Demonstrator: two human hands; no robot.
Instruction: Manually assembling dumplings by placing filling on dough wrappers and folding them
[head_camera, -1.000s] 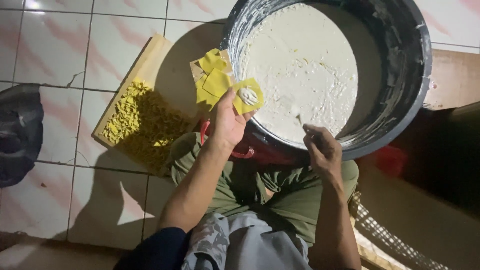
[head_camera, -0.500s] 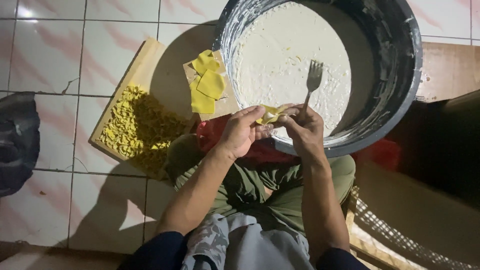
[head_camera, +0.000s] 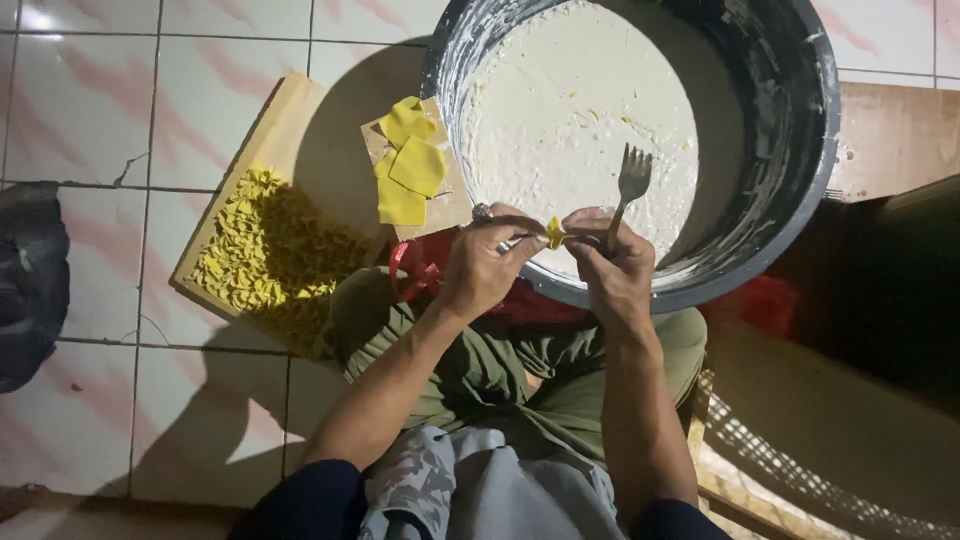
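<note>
Yellow wrapper (head_camera: 555, 233) small, seemingly folded, pinched between left hand (head_camera: 485, 265), right hand (head_camera: 612, 268); fork (head_camera: 628, 187) also in right grip.

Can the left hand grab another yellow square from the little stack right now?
Probably not yet: the left hand is pinching a folded yellow piece together with the right hand. The yellow squares lie close by, uncovered, with nothing between.

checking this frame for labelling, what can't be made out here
Head view only:
- Yellow piece: pinched between left hand and right hand; fingers hide its shape.
- Fork: handle hidden in the right hand.
- Basin: top rim cut off by the frame edge.
- Dark object at left: too dim, partly cut off.
</note>
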